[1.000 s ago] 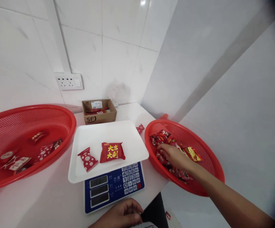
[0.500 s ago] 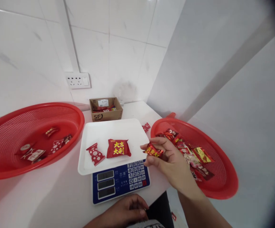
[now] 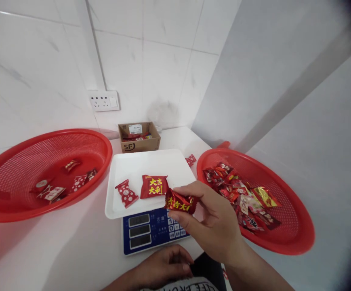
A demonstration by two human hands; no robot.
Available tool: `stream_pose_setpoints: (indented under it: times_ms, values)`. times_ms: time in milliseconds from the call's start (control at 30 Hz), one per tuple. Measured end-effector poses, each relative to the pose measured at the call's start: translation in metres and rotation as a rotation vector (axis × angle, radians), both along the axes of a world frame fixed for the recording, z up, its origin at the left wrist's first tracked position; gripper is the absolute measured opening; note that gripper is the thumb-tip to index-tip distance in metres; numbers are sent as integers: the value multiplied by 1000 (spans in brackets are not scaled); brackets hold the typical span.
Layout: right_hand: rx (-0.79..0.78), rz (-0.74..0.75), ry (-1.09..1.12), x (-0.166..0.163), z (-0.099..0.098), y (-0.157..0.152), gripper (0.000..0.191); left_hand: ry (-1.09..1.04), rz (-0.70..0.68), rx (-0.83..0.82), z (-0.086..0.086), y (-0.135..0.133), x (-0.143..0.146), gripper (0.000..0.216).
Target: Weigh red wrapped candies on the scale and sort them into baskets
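My right hand (image 3: pixel 214 220) pinches a shiny red wrapped candy (image 3: pixel 181 202) with yellow characters between thumb and fingertips, above the scale's keypad and the tray's front right corner. Behind it, a larger red packet (image 3: pixel 154 186) with yellow characters lies on the white tray (image 3: pixel 151 161). To that packet's left on the tray is a red candy with white dots (image 3: pixel 127 194). The tray sits on a blue scale (image 3: pixel 158 236), whose keys are partly hidden by my right hand. My left hand (image 3: pixel 166 264) rests near the table's front edge, loosely curled, thumb apart from the fingers, holding nothing visible.
A red mesh basket (image 3: pixel 102 178) with several candies stands on the left. Another red basket (image 3: pixel 302 230) on the right holds many mixed packets. At the back is a cardboard box (image 3: pixel 140 144) with packets inside. A dotted red candy (image 3: pixel 190 160) lies beside the tray.
My right hand has moved left and nearer to me with the candy, whose yellow characters now face me more. My left hand stays about where it was. The view has shifted slightly.
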State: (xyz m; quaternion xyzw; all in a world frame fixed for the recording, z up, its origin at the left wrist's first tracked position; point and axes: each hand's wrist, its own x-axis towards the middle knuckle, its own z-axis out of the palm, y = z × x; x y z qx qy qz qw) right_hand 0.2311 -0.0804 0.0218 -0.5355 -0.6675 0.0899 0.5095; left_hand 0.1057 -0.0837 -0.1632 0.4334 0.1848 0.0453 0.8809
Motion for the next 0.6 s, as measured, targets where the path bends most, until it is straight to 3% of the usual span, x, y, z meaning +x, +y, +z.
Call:
stream_pose_setpoints:
  times_ms: [300,600]
  values:
    - [110,65,-45,0,0,-1,17,17,-36,80,6,3,-2,48]
    - [103,52,-24,1,-1,-1,10,28,-53,96,11,4,-2,55]
